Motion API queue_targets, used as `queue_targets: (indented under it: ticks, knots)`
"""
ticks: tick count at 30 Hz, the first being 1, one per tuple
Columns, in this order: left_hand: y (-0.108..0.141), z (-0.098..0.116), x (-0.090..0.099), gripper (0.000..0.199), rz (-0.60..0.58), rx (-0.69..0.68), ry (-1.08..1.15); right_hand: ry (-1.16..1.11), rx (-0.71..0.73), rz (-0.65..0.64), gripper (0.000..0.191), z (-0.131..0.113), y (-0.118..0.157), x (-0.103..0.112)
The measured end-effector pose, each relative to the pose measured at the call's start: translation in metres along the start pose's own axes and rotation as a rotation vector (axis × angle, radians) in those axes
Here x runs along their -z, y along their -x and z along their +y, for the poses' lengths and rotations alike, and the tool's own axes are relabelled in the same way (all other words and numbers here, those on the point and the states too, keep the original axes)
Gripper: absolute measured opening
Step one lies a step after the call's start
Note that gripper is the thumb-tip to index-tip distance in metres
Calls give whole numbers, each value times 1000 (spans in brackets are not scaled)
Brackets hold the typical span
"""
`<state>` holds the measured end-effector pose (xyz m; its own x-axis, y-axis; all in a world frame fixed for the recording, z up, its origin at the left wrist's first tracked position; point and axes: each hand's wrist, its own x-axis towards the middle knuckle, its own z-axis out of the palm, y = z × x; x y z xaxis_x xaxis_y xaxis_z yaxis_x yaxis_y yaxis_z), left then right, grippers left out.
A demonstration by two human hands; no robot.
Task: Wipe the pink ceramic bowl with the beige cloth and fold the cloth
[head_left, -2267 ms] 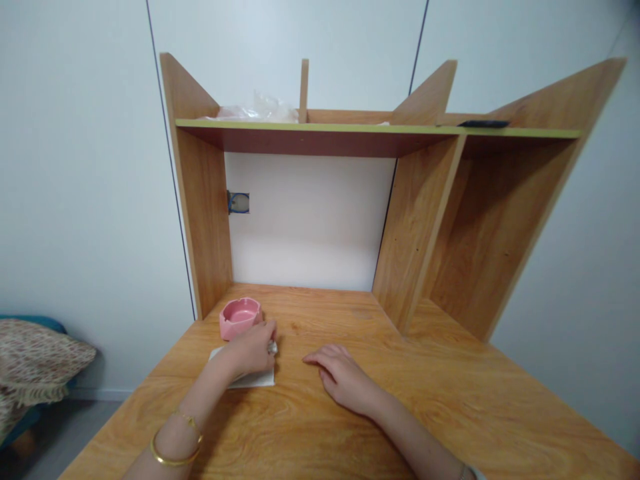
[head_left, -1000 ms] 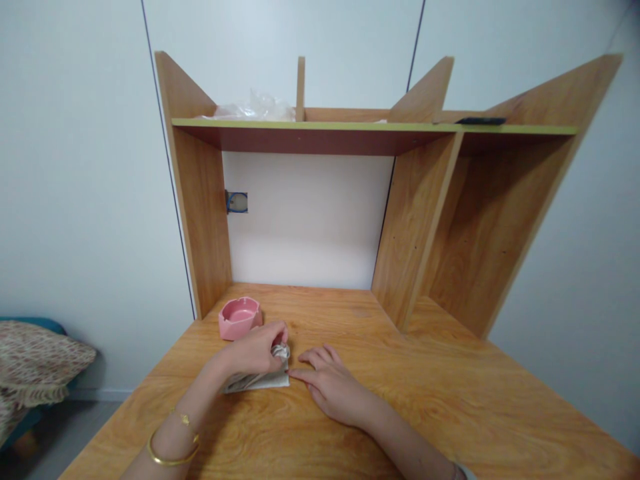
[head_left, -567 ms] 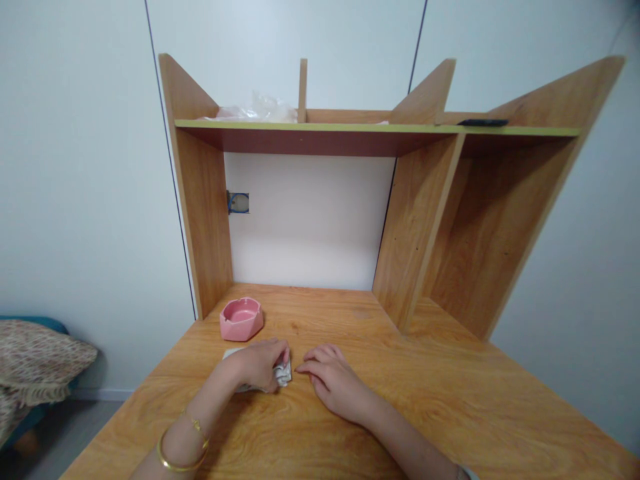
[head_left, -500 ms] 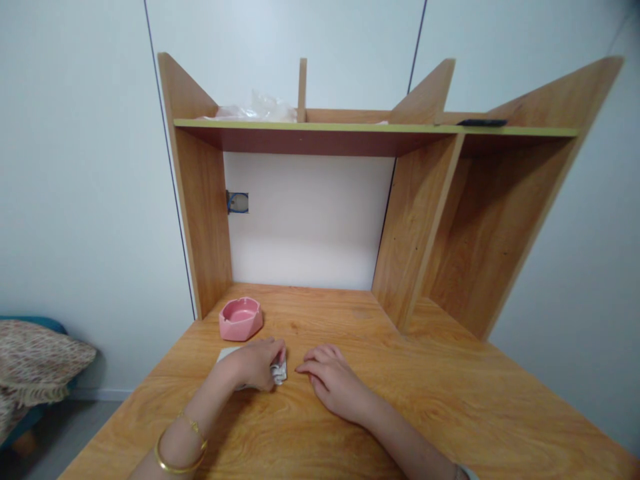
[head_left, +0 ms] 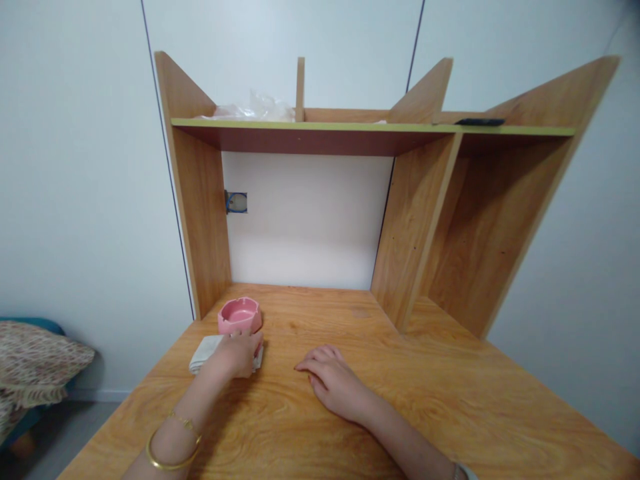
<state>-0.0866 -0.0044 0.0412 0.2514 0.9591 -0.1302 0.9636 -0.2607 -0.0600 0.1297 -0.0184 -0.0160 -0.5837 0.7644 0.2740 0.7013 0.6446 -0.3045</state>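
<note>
A folded whitish cloth (head_left: 204, 352) lies on the desk at the left, just in front of a pink ashtray (head_left: 240, 313) with notches in its rim. My left hand (head_left: 239, 353), with a gold bangle on its wrist, grips the cloth from above and covers its middle. The fingers partly hide a small reddish patch at the cloth's right end. My right hand (head_left: 336, 383) rests palm down on the wood, apart from the cloth, its fingers loosely stretched and holding nothing.
A wooden hutch (head_left: 415, 247) stands on the desk (head_left: 310, 440). On its upper shelf are a clear plastic bag (head_left: 260, 108) and a flat dark object (head_left: 480, 122). A blue-ringed wall box (head_left: 237, 203) shows at the back. Left of the desk lies a patterned cushion (head_left: 40, 360).
My left hand has moved left with the cloth, which now lies closer to the ashtray and shows more of its left end. My right hand has stayed in place.
</note>
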Motion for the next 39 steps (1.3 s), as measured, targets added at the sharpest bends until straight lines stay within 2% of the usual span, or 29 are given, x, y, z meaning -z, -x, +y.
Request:
queue_targets:
  ticks: [7, 19, 21, 24, 27, 29, 35, 39]
  knots:
    - [-2, -2, -3, 35, 39, -6, 18, -3, -18, 8, 33, 2, 0, -1]
    - [-2, -2, 0, 37, 9, -44, 45, -44, -46, 29, 34, 4, -1, 1]
    - [-1, -1, 2, 35, 45, -102, 107, -38, -74, 21, 33, 5, -1, 1]
    - [-5, 4, 3, 32, 172, -151, 207, -25, -126, 3, 34, 6, -2, 1]
    - [-14, 13, -3, 32, 308, -161, 253, -10, -177, 0, 38, 8, -2, 1]
    - [-19, 22, -10, 30, 345, -186, 264, 5, -205, 2, 41, 11, -2, -1]
    - [-27, 50, -36, 42, 325, -304, 354, 40, -289, -16, 55, 22, -1, -7]
    - [-27, 56, -44, 50, 271, -350, 379, 37, -353, -56, 61, 29, -1, -5]
